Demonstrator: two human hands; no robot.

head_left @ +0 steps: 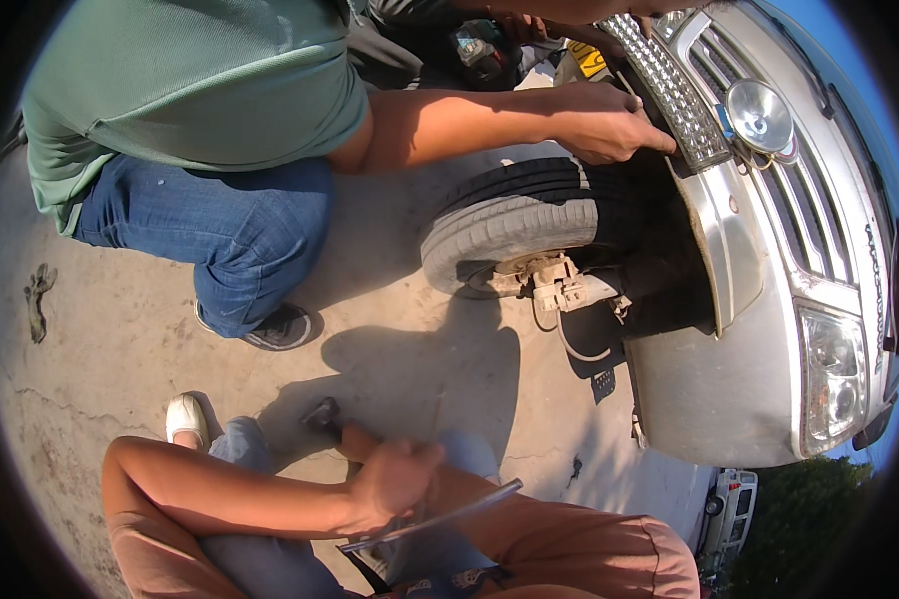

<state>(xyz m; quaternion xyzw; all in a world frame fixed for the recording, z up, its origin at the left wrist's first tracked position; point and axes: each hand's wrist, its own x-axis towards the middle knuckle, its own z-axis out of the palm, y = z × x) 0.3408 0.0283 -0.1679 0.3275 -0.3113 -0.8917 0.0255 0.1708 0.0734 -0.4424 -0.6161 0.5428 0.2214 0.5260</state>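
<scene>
My left hand (pixel 400 484) is smeared by motion, over my right forearm (pixel 474 494). Its fingers look curled, but I cannot make out what is in them. Just below it, a thin shiny rod (pixel 449 515) slants up to the right; whether the hand grips it is unclear. Of my right hand (pixel 358 441) only a part shows past the left one, its fingers hidden. A small dark object (pixel 320 414), too blurred to name, lies beyond it. Ahead, a person in a green shirt (pixel 200 90) reaches a hand (pixel 604 125) to a faceted clear light bar (pixel 669 90) on the vehicle's front.
A silver vehicle (pixel 719 389) fills the right side. Its dusty wheel (pixel 509 225) shows with brake parts (pixel 564 285) and a hanging hose (pixel 574 344). A round lamp (pixel 759 115) sits against the grille. A glove-like scrap (pixel 37 299) lies on the concrete at the left.
</scene>
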